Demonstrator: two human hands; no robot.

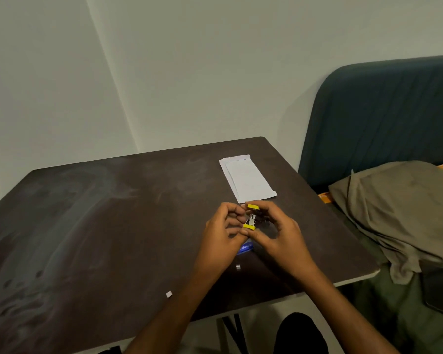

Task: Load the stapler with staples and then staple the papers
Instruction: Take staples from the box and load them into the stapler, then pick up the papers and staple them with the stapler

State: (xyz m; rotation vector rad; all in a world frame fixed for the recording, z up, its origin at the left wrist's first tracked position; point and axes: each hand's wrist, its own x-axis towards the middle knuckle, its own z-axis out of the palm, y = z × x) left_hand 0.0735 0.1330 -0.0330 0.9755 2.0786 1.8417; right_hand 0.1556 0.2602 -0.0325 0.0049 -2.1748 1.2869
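Note:
A small yellow and silver stapler (251, 217) is held above the dark table (100, 226), hinged open so its two yellow ends stand apart with the metal channel between them. My right hand (274, 233) grips it from the right, thumb under the lower yellow end. My left hand (221, 233) curls against its left side, fingertips at the metal channel; whether they pinch staples is too small to tell. A small stack of white papers (247, 178) lies flat just beyond the hands. A short strip of staples (238, 267) lies on the table near my wrists.
A blue staple box (245, 248) lies under my hands, mostly hidden. A tiny white scrap (168, 294) lies nearer the front edge. At the right stands a bed with a dark teal headboard (384, 118) and an olive pillow (399, 210), with a dark phone (440, 290) below it.

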